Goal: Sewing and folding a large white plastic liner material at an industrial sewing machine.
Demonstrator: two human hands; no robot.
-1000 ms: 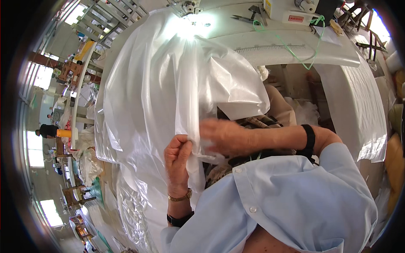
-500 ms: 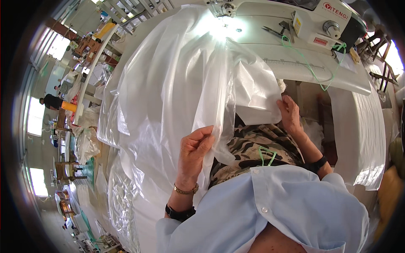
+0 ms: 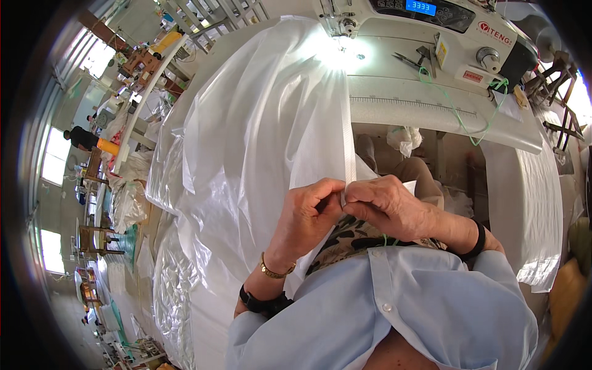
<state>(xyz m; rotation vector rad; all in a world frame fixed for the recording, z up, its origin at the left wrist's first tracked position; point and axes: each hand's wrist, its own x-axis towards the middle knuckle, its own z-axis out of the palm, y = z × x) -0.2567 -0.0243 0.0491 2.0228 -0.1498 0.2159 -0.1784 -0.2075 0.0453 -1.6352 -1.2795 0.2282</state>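
A large white translucent plastic sheet (image 3: 246, 117) drapes over the sewing machine table and down to my left. Its right edge is a narrow folded strip (image 3: 348, 132) that runs from the lit needle area down to my hands. My left hand (image 3: 314, 209) pinches this edge between thumb and fingers. Right beside it, my right hand (image 3: 385, 205) pinches the same edge, with the fingertips of both hands nearly touching. The exact fold under the fingertips is hidden. At the far end, the sheet reaches the sewing machine head (image 3: 346, 26), beneath a bright lamp.
On the table (image 3: 394, 83) lie snips (image 3: 408, 61) and a loose green cord (image 3: 453, 111), near a printed ruler scale. More white sheeting (image 3: 524, 203) hangs at the right. A white plastic bag (image 3: 404, 140) is under the table edge. Far left, a person (image 3: 80, 138) stands among other workstations.
My right hand has moved left to meet my left hand at the sheet's edge. The loose flap on the right has been drawn in, and the edge now lies straight.
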